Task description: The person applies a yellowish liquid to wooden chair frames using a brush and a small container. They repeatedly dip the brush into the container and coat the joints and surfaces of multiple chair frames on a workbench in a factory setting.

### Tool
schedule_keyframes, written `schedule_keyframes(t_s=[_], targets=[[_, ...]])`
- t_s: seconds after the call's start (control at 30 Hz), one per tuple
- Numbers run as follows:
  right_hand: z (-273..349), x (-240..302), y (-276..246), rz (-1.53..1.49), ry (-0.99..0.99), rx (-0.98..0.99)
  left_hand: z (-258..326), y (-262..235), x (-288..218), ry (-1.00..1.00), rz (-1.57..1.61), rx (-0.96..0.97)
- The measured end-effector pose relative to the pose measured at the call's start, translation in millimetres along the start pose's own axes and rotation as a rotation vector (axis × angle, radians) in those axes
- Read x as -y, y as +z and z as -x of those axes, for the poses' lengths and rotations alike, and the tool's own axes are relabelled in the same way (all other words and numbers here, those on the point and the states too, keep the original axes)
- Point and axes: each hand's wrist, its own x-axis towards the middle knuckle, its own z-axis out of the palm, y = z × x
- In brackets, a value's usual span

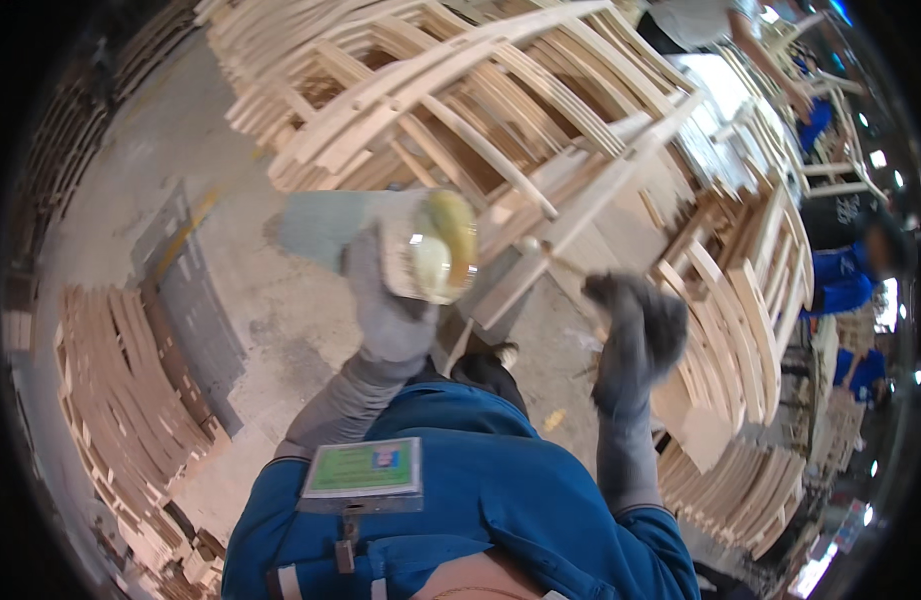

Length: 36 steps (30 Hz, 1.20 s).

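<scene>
My left hand (393, 305), in a grey glove, is raised and grips a pale plastic container (433, 247) with a yellowish side. My right hand (636, 335), also in a grey glove, is blurred and closed around a thin stick-like tool (541, 250) whose tip touches the light wooden leg of a chair frame (591, 200). The chair frame lies tilted on a stack of similar bare wooden frames just ahead of both hands. My blue sleeves and a green badge (363, 470) fill the lower middle.
Stacks of curved wooden slats (121, 390) lie on the concrete floor at left. More chair frames (751, 300) pile up at right. Other people in blue (846, 275) work at the far right. A grey mat (196, 290) lies on the floor.
</scene>
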Motion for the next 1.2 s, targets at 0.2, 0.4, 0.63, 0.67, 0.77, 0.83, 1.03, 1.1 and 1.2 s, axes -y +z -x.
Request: schedule_keyframes(t_s=[0.2,0.4,0.63,0.67,0.77,0.83,1.03,1.1,1.2], targets=[[-13,-97,1,-0.180,0.380,-0.015,-10,-11,11,0.002,-0.013,0.138],[-12,-136,16,-0.136,0.411,-0.008,-5,-30,25,0.064,-0.245,0.130],[-5,-120,29,0.399,0.208,0.056,-8,-43,28,0.006,-0.247,0.111],[-6,-114,32,0.450,0.168,0.098,-10,-44,25,-0.005,-0.253,0.115],[-17,-96,40,0.481,0.240,0.173,-6,-44,32,0.087,-0.296,0.071],[-19,-95,42,0.420,0.250,0.070,-5,-45,34,0.076,-0.343,0.091],[-21,-89,44,0.492,0.272,0.088,-12,-46,30,0.043,-0.296,0.148],[-24,-96,44,0.456,0.279,0.124,-12,-44,31,0.027,-0.284,0.145],[-26,-103,41,0.395,0.269,0.066,-10,-39,33,-0.009,-0.297,0.143]])
